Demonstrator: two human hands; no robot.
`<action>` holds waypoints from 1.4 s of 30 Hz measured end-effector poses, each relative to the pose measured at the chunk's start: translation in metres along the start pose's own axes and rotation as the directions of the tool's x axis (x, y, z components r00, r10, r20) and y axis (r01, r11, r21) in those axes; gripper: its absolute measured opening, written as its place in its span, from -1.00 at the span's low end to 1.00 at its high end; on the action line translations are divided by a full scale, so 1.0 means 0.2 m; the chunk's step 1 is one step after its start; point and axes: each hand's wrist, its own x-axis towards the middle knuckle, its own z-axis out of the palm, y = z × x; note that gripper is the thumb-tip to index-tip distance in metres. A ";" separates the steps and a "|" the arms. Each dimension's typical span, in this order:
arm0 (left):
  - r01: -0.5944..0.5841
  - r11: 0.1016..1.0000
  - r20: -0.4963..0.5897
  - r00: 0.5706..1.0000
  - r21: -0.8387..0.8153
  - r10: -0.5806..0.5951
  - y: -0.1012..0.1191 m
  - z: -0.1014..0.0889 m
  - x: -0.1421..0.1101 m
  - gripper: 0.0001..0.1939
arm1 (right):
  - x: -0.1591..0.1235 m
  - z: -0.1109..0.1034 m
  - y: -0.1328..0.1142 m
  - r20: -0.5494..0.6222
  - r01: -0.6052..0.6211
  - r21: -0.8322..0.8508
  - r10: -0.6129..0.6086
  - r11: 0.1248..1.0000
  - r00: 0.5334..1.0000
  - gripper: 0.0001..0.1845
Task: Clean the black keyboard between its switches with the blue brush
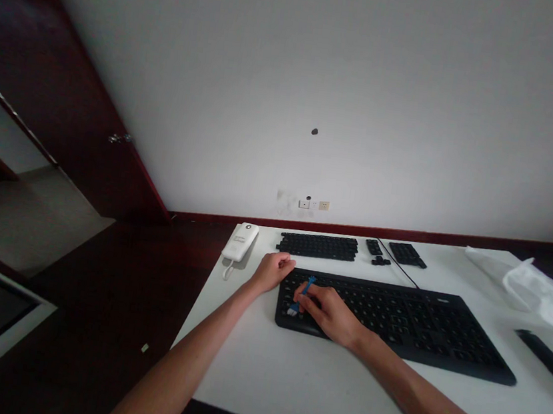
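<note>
A black keyboard (423, 326) lies on the white table, its keycaps removed and the small key sockets exposed. My right hand (331, 313) pinches a small blue brush (309, 283) over the keyboard's left end. The brush tilts, with its pale bristles down among the sockets. At the keyboard's upper left corner, my left hand (272, 271) is closed, fingers curled against the edge. Behind the keyboard lie the black keycaps in groups: a large block (318, 246), a few small clusters (375, 247) and a number-pad block (406, 254).
A white handheld device (240, 241) with a strap lies at the table's (280, 375) back left. Crumpled white plastic (543, 293) and a long black strip (547, 358) lie on the right. The keyboard's cable (400, 266) runs toward the wall. A dark red door (93, 97) stands left.
</note>
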 end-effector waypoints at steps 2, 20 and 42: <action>0.001 1.000 0.002 1.000 0.004 -0.001 0.00 0.00 0.00 -0.57 | 0.00 0.00 -0.01 0.019 -0.012 0.006 0.012 1.000 1.000 -0.61; -0.025 0.998 0.096 0.995 -0.055 0.030 0.01 -0.04 0.01 -0.54 | 0.00 0.01 0.02 -0.068 -0.007 0.027 0.009 1.000 0.998 -0.59; -0.026 0.996 0.071 0.997 -0.090 0.033 0.00 -0.04 0.00 -0.55 | 0.00 0.00 0.01 -0.047 0.013 0.016 -0.013 1.000 0.999 -0.59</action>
